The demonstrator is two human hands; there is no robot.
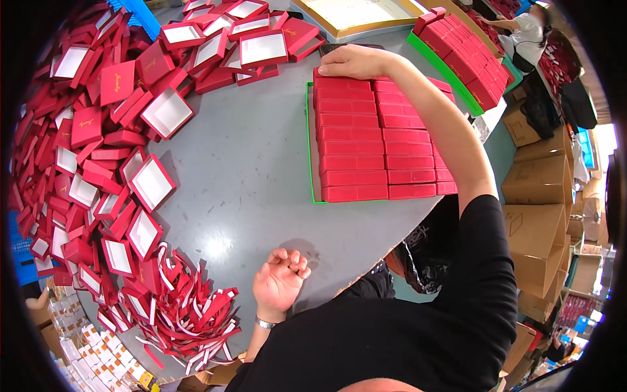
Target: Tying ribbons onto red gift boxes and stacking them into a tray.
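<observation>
Closed red boxes (379,140) stand packed in tidy rows on a green tray (309,144) at upper centre of the frame, on the grey counter (255,189). The right hand (353,62) lies flat across the far end of the rows, fingers pressing the top boxes, gripping none that I can see. The left hand (281,281) rests at lower centre, loosely curled and empty. A hard push could likely skew the rows or nudge boxes over the tray's low rim. At left sprawls a heap of open red lids and white-lined bases (85,150); red-and-white ribbons (189,313) lie below it; brown cartons (539,196) stack at right.
</observation>
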